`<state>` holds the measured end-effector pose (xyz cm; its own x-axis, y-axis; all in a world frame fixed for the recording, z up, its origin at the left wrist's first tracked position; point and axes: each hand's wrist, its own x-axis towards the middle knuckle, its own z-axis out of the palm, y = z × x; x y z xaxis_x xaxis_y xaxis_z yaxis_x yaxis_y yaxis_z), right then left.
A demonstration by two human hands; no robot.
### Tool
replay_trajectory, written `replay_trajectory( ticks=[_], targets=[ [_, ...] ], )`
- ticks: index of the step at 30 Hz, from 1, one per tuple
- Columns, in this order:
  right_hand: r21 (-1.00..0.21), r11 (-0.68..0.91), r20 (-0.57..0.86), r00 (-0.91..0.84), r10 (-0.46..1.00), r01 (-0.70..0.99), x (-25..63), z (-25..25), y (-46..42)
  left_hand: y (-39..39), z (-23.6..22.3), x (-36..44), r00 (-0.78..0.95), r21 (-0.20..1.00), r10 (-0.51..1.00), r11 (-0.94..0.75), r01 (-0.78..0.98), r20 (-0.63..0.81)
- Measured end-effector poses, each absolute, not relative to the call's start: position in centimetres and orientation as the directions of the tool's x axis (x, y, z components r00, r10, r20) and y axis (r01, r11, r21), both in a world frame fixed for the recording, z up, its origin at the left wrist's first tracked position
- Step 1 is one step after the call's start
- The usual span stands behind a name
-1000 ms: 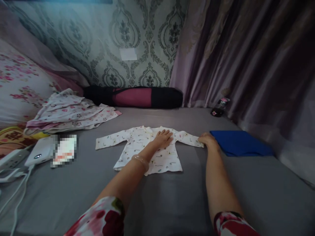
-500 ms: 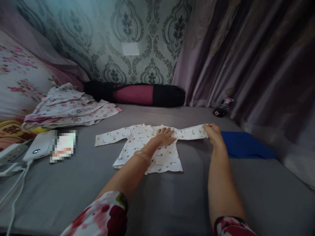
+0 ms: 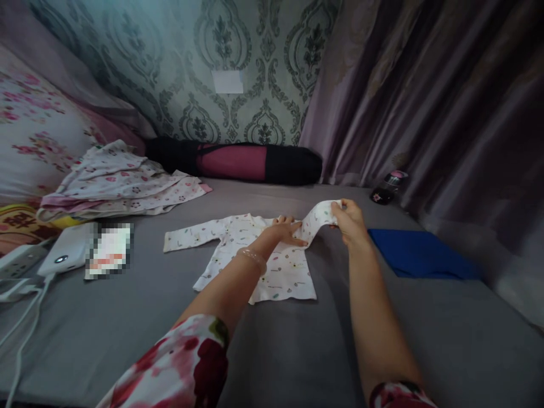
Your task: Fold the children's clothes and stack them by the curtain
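Note:
A small white long-sleeved shirt (image 3: 280, 277) with a tiny scattered print lies spread on the grey sheet, its hem toward me. My left hand (image 3: 287, 231) rests on the upper right of the shirt, fingers spread, near where the right-side sleeve joins the body. That sleeve (image 3: 317, 218) is raised off the sheet in a curve. Its cuff end is pinched in my right hand (image 3: 351, 221). On the other side the left-side sleeve (image 3: 193, 236) lies straight out and flat. My left forearm hides part of the shirt's middle.
A folded blue cloth (image 3: 420, 253) lies right of my right hand, with a dark bottle (image 3: 387, 188) behind. A black and pink roll-shaped bag (image 3: 233, 162) lies along the wall. At left are crumpled printed clothes (image 3: 123, 184), a white power bank (image 3: 70, 249), a power strip (image 3: 23, 263) and cables.
My right hand has lifted the sleeve's cuff end and brought it inward to the left, so the sleeve now bends upward. My left hand has shifted slightly toward the sleeve seam.

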<state>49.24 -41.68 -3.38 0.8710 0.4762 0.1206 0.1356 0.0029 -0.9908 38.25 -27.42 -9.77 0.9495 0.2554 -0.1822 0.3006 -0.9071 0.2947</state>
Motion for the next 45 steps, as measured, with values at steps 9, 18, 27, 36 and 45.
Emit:
replay_trajectory(
  ticks=[9, 18, 27, 36, 45],
  targets=[
    [-0.996, 0.073, 0.078, 0.852, 0.518, 0.047, 47.2, -4.6, -39.6, -27.7, -8.3, 38.6, 0.934, 0.268, 0.258, -0.908, 0.323, -0.248],
    [-0.999, 0.049, 0.028, 0.859, 0.511, 0.003, 47.1, -4.9, -39.3, -26.7, -9.8, 36.9, 0.956, 0.411, 0.294, -0.869, 0.275, -0.020],
    [-0.992, 0.028, -0.088, 0.827, 0.556, -0.125, 45.3, -5.5, -38.2, -21.7, -11.5, 28.0, 0.761, 0.596, 0.618, -0.692, 0.407, 0.198],
    [-0.938, 0.063, -0.224, 0.732, 0.643, -0.342, 43.6, -6.7, -37.1, -20.6, -13.4, 23.7, 0.720, 0.721, 0.657, -0.608, 0.333, 0.221],
    [-0.909, 0.036, -0.254, 0.619, 0.743, -0.416, 42.3, -9.2, -36.1, -22.9, -12.1, 24.1, 0.717, 0.757, 0.646, -0.598, 0.262, 0.262]
  ],
)
